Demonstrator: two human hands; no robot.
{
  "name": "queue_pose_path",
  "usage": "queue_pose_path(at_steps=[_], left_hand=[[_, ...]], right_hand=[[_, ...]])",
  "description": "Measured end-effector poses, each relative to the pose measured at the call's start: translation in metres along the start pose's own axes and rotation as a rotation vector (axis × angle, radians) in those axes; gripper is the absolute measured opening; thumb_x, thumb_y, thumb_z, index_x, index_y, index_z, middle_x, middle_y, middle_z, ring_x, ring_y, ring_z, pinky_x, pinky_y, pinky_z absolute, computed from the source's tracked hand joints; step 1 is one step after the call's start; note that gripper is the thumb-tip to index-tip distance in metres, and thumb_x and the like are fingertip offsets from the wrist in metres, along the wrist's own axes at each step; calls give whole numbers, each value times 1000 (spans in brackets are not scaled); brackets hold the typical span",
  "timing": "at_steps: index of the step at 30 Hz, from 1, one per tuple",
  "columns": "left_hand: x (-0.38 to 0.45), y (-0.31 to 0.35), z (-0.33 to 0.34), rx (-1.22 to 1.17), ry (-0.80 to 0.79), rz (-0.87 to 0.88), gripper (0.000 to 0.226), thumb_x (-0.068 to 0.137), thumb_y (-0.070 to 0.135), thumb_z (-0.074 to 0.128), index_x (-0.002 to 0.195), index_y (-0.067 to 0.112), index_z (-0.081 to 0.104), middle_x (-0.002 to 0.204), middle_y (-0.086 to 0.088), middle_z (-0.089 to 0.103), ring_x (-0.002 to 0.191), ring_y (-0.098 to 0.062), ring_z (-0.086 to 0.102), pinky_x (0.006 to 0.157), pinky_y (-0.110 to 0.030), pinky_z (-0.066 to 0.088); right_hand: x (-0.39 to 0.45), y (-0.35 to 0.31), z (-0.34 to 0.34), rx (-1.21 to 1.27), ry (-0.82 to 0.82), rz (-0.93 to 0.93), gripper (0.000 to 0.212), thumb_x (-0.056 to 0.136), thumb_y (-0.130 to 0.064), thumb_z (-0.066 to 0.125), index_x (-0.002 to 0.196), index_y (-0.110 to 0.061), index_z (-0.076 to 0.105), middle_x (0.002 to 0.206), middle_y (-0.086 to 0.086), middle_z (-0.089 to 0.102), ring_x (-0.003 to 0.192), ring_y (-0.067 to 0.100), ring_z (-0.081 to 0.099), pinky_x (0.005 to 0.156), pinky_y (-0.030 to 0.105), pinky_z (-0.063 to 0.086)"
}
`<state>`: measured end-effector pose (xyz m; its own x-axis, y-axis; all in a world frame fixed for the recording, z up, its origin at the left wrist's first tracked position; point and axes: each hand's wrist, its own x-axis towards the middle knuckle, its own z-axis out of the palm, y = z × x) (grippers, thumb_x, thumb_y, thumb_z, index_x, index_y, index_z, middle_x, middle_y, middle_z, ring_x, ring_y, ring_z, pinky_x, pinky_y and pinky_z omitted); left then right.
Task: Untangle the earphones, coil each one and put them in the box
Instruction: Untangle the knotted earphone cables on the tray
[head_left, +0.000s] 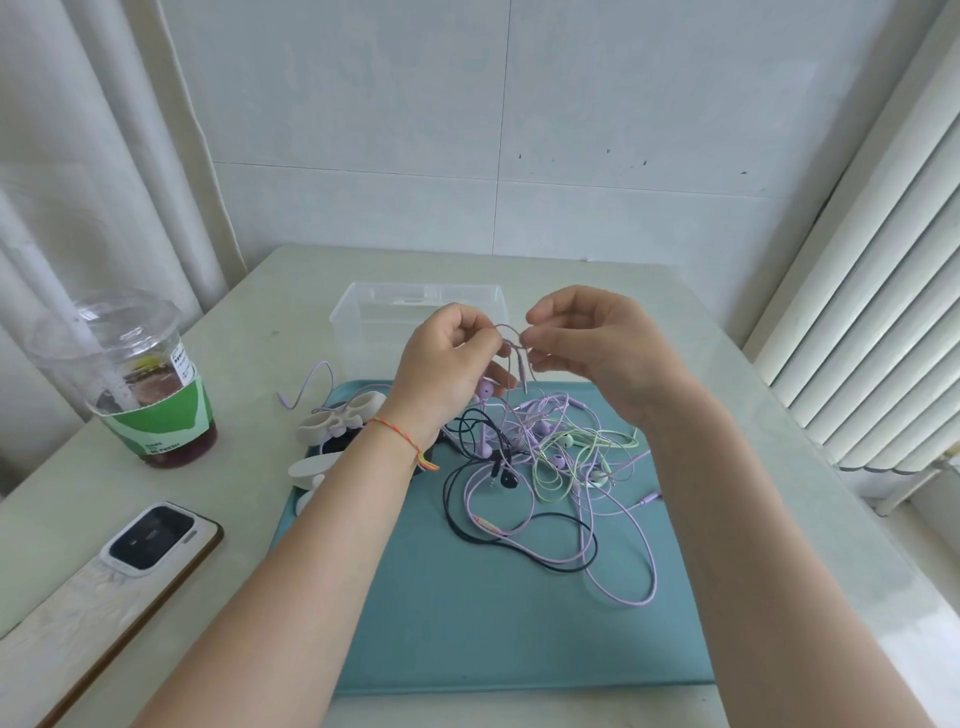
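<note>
Earphones (545, 467) lie tangled on the teal mat (493, 623) at frame centre, with 1 lilac cable (511, 332) lifted between both hands.

The left hand (447, 364) has its fingers curled, pinching the raised lilac cable, a lilac earbud tucked under its lower fingers. The right hand (587, 338) pinches the same cable's other side with curled fingertips. Lilac, green and black cords trail down to the heap. Behind the hands stands the clear box (363, 312); a drink cup (140, 384) and phone (150, 535) sit at left.

Purple, green, black earphones (545, 467) tangled on tray, clear box (363, 317) behind
</note>
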<state>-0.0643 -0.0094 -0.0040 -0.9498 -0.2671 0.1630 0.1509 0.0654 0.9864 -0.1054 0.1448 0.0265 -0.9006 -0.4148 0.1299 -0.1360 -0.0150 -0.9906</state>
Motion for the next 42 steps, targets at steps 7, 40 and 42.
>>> queue_pose_path(at_steps=[7,40,42], left_hand=[[-1,0,-1,17,-69,-42,11,85,-2,53,77,4,56,70,-10,68,58,-32,66,50,-33,52],[5,3,-10,-292,-6,-98,32,87,-9,48,69,8,68,65,-3,66,59,-17,60,60,-34,52],[4,6,-12,-592,-66,-250,29,91,-5,42,75,8,62,65,-3,64,57,-17,59,56,-31,50]], right_hand=[[0,1,6,-308,168,-170,26,80,8,58,92,-14,66,71,1,64,62,15,59,70,35,52],[4,7,16,-65,152,-39,17,90,7,50,88,-9,56,73,8,63,53,18,58,51,25,46],[5,6,15,-27,130,-23,17,92,7,48,87,-8,54,73,9,62,52,19,58,51,25,47]])
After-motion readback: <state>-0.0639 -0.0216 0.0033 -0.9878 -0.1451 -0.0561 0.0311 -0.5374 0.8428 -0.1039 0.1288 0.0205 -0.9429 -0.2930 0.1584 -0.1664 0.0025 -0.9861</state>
